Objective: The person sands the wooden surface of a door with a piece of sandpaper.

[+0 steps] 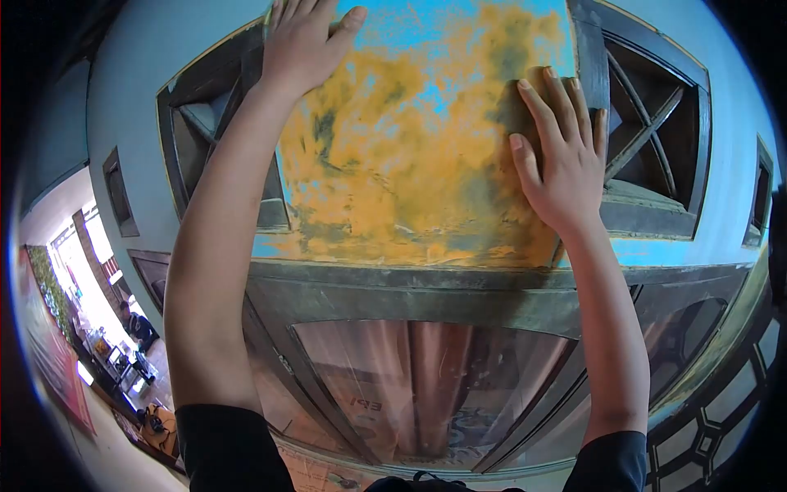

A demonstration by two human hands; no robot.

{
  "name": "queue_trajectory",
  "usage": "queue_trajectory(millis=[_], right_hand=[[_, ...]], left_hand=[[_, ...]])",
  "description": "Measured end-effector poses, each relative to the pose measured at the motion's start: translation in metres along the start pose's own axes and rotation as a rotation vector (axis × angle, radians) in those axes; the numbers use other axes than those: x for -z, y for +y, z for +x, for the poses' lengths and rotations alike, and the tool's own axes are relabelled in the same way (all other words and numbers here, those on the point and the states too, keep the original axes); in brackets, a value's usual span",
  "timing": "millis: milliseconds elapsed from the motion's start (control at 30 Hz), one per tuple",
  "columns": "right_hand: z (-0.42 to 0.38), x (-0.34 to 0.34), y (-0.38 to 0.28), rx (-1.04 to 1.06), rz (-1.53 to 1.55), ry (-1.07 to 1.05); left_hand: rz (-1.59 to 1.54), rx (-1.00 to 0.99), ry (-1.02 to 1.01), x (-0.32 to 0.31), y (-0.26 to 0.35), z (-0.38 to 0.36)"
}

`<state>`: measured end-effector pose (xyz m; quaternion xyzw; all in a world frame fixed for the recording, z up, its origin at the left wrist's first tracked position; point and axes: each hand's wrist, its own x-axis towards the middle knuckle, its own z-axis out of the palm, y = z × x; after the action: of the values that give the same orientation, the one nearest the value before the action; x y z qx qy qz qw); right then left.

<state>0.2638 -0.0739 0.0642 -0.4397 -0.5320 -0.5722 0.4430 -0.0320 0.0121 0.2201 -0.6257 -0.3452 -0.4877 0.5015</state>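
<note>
Both arms reach up to a wall panel [410, 148] smeared with orange-yellow and dark patches over bright blue. My left hand [305, 43] is at the panel's upper left edge, thumb apart; its fingertips are cut off by the frame's top. Against the right side of the panel, beside the dark wooden frame, my right hand [564, 152] lies flat with its fingers spread. No object shows in either hand. Anything under the palms is hidden.
Dark vents with crossed bars, the right one [652, 123] and the left one [197, 123], flank the panel. Below is a glazed wooden door [426, 385] with a curtain. At far left, a person [138, 326] sits near a bright doorway.
</note>
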Motion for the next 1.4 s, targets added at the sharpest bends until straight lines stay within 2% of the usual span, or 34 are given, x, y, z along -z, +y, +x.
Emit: queue_trajectory(millis=[100,200,400,467,533,633,767,867,900,1000,1133,1267,1400], right_hand=[[-0.001,-0.001,-0.001,0.002,-0.011,0.002],[-0.001,-0.003,-0.001,0.011,-0.019,0.003],[0.0,-0.003,0.0,0.035,-0.019,0.007],[0.0,-0.005,0.0,0.045,-0.026,0.008],[-0.001,-0.008,0.004,0.06,-0.018,0.005],[-0.003,-0.007,0.001,0.04,-0.024,-0.007],[-0.013,-0.007,-0.006,-0.005,0.002,-0.016],[-0.041,-0.005,-0.024,-0.076,0.027,-0.029],[-0.055,-0.003,-0.035,-0.09,0.012,-0.06],[-0.104,0.004,-0.068,-0.147,0.062,-0.149],[-0.147,0.012,-0.1,-0.288,0.105,-0.281],[-0.159,0.017,-0.123,-0.36,0.15,-0.322],[-0.144,0.017,-0.139,-0.337,0.121,-0.362]], left_hand=[[-0.021,0.023,-0.04,0.004,0.003,-0.005],[-0.02,-0.057,0.034,-0.002,-0.002,-0.011],[-0.032,-0.215,0.038,-0.011,0.001,-0.046],[-0.111,-0.312,0.034,-0.018,0.016,-0.095],[-0.24,-0.473,-0.123,-0.007,0.039,-0.157],[-0.33,-0.613,-0.207,0.001,0.04,-0.207],[-0.236,-0.171,-0.104,-0.005,0.001,-0.177],[-0.225,-0.063,-0.194,-0.005,0.046,-0.212],[-0.35,-0.096,-0.252,0.003,0.061,-0.231],[-0.314,-0.118,-0.227,0.0,0.049,-0.24],[-0.333,0.05,-0.043,-0.004,0.019,-0.206],[-0.448,0.072,-0.251,0.013,0.048,-0.267],[-0.42,0.132,-0.238,0.017,0.025,-0.258]])
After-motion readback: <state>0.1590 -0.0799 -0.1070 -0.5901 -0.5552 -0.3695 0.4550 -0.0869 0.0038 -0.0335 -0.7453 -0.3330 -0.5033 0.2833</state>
